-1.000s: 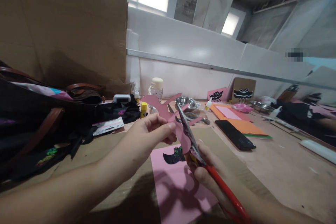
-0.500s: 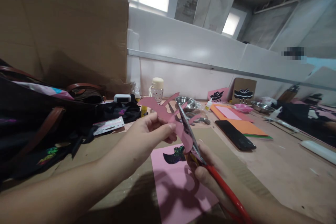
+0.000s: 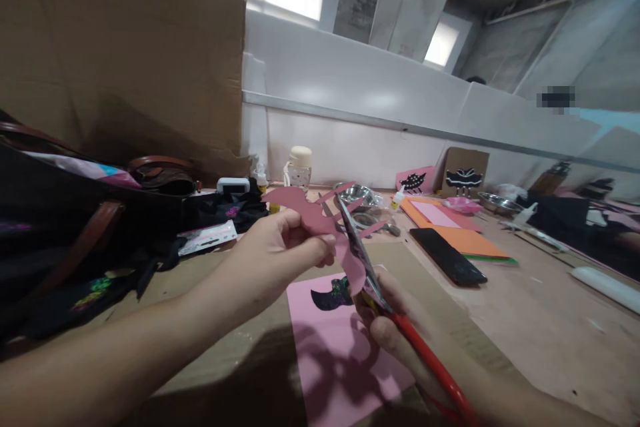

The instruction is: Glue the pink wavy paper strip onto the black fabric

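Observation:
My left hand pinches a curvy pink paper cutout with several thin prongs on its right side. Red-handled scissors are gripped in my right hand, their blades pointing up and away along the cutout's right edge. Whether the blades are biting into the paper I cannot tell. Beneath both hands lies a pink sheet on brown cardboard, with a shiny black shape on it, partly hidden by my right hand. Shadows of the hands and paper fall across the sheet.
A black phone lies to the right, near orange and pink paper. Metal bowls, a cream-lidded bottle and a glue bottle stand at the back. A dark bag with brown handles fills the left.
The pink cutout has tilted slightly, its upper left part sitting a little lower and looking darker. Both hands keep their grips, and the scissors have barely moved.

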{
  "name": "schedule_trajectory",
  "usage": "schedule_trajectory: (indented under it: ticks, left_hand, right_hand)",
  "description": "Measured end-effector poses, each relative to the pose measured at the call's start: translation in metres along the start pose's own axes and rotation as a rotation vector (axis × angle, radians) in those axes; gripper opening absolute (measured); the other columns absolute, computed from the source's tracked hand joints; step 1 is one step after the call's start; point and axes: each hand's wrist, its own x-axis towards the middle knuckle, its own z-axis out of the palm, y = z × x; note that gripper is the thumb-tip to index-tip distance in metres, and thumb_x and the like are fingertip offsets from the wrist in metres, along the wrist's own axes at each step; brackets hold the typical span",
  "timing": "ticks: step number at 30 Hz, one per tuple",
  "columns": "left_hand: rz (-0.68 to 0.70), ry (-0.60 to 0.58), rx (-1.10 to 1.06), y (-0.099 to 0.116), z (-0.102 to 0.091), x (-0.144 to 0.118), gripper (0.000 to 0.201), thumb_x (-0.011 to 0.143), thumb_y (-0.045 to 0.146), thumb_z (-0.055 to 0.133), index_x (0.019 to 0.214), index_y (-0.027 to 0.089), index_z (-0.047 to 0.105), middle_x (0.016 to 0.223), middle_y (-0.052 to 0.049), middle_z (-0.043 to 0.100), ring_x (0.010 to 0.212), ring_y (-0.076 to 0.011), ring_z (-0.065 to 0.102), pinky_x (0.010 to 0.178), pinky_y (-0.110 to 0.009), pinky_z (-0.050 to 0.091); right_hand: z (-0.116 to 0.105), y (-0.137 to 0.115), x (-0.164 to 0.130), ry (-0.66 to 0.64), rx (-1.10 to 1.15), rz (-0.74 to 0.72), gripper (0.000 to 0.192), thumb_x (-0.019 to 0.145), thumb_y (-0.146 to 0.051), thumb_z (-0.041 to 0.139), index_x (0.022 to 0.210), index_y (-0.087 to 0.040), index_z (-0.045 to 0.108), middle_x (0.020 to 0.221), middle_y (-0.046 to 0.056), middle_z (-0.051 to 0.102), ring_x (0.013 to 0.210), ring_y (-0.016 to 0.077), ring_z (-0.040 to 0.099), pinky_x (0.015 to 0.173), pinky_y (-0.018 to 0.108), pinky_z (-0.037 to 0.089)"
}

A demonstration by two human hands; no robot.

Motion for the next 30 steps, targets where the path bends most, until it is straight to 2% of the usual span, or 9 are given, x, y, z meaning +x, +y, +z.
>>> schedule_trajectory:
  ticks: [9,15,20,25,30]
  left_hand:
    - [-0.013,0.020,-0.015,-0.005,0.001,0.001,0.015,0.075,0.030,0.075,0.082,0.017,0.071,0.079,-0.001,0.074,0.077,-0.0166,0.067,0.071,-0.026,0.053]
    - [-0.028,0.026,-0.039,-0.004,0.002,0.002,0.015,0.072,0.029,0.076,0.079,0.018,0.069,0.074,0.000,0.072,0.072,-0.0151,0.064,0.068,-0.026,0.051]
    - [-0.013,0.046,-0.049,-0.008,0.001,0.003,0.015,0.074,0.031,0.077,0.079,0.019,0.069,0.075,0.000,0.072,0.072,-0.0172,0.066,0.070,-0.029,0.052]
    - [0.012,0.038,-0.056,-0.013,-0.002,0.004,0.012,0.080,0.030,0.076,0.080,0.020,0.070,0.074,0.001,0.073,0.073,-0.0159,0.067,0.071,-0.027,0.053]
    - [0.038,0.023,-0.053,-0.017,-0.004,0.006,0.019,0.089,0.036,0.072,0.082,0.019,0.073,0.077,-0.001,0.074,0.074,-0.0158,0.069,0.071,-0.026,0.054]
  right_hand:
    - [-0.001,0.007,0.000,-0.033,-0.008,0.008,0.050,0.090,-0.063,0.064,0.127,-0.030,0.064,0.099,0.008,0.070,0.088,0.0266,0.069,0.078,0.041,0.059]
    - [0.000,0.006,0.001,-0.039,0.010,0.012,0.044,0.092,-0.056,0.066,0.127,-0.030,0.064,0.093,0.005,0.070,0.089,0.0260,0.070,0.080,0.041,0.060]
    - [0.001,0.005,0.005,0.016,-0.034,-0.103,0.040,0.091,-0.055,0.068,0.121,-0.028,0.067,0.106,0.008,0.072,0.097,0.0279,0.070,0.084,0.042,0.060]
    - [-0.004,0.007,0.010,0.016,-0.147,-0.238,0.036,0.098,-0.056,0.057,0.120,-0.028,0.065,0.110,0.009,0.071,0.095,0.0265,0.070,0.082,0.039,0.062]
    - [-0.005,0.006,0.011,0.022,-0.144,-0.302,0.040,0.097,-0.059,0.058,0.124,-0.030,0.065,0.115,0.009,0.071,0.105,0.0281,0.070,0.093,0.041,0.059]
